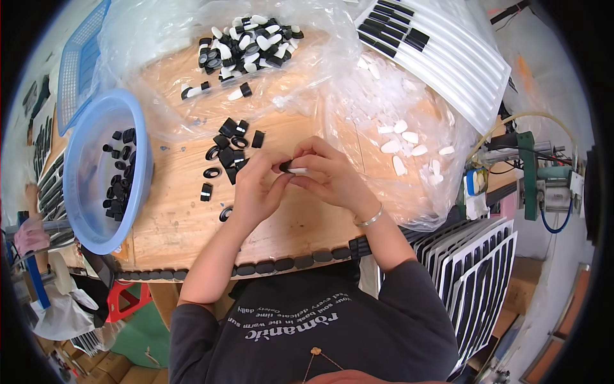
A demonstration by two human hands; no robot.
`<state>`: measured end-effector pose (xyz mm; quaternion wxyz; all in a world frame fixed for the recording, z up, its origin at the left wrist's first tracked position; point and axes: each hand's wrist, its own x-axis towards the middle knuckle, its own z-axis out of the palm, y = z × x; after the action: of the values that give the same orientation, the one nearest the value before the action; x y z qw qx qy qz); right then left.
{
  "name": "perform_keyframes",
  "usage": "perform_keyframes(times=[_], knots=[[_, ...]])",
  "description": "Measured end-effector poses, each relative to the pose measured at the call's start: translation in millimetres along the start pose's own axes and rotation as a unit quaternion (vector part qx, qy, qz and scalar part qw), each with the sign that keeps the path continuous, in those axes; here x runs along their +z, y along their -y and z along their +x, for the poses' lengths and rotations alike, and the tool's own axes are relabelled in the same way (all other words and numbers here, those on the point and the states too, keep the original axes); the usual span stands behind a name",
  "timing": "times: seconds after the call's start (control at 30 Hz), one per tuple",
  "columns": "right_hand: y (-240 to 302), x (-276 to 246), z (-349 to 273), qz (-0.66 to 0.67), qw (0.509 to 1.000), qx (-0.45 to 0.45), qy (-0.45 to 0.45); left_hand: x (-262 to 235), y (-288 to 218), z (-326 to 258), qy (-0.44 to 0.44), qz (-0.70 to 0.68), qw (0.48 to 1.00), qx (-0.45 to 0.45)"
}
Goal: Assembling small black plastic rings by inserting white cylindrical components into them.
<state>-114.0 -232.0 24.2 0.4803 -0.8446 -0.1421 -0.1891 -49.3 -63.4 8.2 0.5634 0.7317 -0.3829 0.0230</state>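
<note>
Over the middle of the table, my left hand (261, 182) and my right hand (331, 176) meet fingertip to fingertip. Pinched in my left fingers is a small black ring-shaped part (285, 166). A white rounded plastic piece (299, 170) sits in my right fingers, its end against the black part; how far it goes in is hidden. Loose black rings (212, 173) and short black sleeves lie just left of my left hand. Right of my right hand, white oval pieces (400, 166) are scattered on clear plastic film (364, 128).
A blue basin (73, 185) with several black parts stands at the left, near a blue basket (83, 48). Black-and-white assembled parts (249, 48) are heaped at the far side. White ridged trays (448, 61) lie far right; a green clamp-like fixture (527, 173) stands at the right edge.
</note>
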Motion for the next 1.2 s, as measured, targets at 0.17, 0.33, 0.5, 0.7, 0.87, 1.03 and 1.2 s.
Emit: perform_keyframes(times=[0.17, 0.33, 0.5, 0.7, 0.87, 1.03, 1.2], knots=[[-2.2, 9.6, -6.5, 0.283, 0.94, 0.18, -0.064, 9.1, -4.2, -6.3, -0.053, -0.287, 0.939, -0.18], [-6.6, 17.8, -10.4, 0.374, 0.907, 0.182, -0.066, 9.8, 8.6, -8.7, -0.062, -0.174, 0.977, -0.102], [-4.5, 25.2, -9.7, 0.362, 0.914, 0.163, -0.083, 6.7, 2.3, -6.8, -0.079, -0.104, 0.989, -0.075], [-4.5, 23.8, -13.5, 0.236, 0.962, 0.126, -0.061, 5.9, 1.6, -4.1, -0.051, -0.068, 0.995, -0.045], [7.0, 25.3, -9.2, 0.263, 0.936, 0.118, -0.203, 8.0, 9.6, -8.0, -0.045, -0.103, 0.988, -0.11], [5.8, 24.5, -10.6, 0.187, 0.961, 0.092, -0.183, 6.6, -2.7, -2.6, -0.029, -0.219, 0.965, -0.145], [5.9, 15.8, -10.6, 0.018, 0.991, 0.038, -0.128, 7.8, 5.3, -4.5, -0.011, -0.246, 0.962, -0.117]])
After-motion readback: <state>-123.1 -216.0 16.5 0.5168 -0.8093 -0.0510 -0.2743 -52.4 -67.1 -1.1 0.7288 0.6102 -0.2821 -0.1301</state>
